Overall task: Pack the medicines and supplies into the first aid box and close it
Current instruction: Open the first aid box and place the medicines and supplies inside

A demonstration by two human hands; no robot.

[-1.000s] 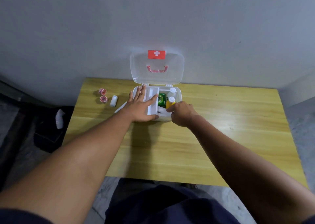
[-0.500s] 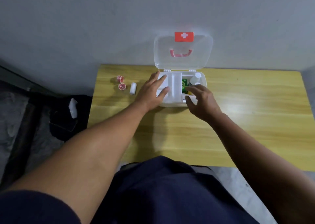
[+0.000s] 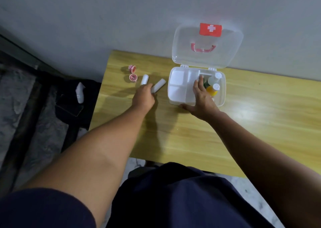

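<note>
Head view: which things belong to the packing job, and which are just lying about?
Job: clear plastic first aid box, lid open; white divided tray in it; two white-capped bottles inside; two white cylindrical rolls; two small pink tape rolls; left hand at one white roll; right hand on the tray.

Lying about: black fabric item on the floor; white object on it.

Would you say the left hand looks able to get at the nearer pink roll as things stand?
Probably yes. The left hand is short of the nearer pink roll, which lies uncovered on the table; a white roll beside it leaves the way free. The fingers seem busy with another white roll.
</note>
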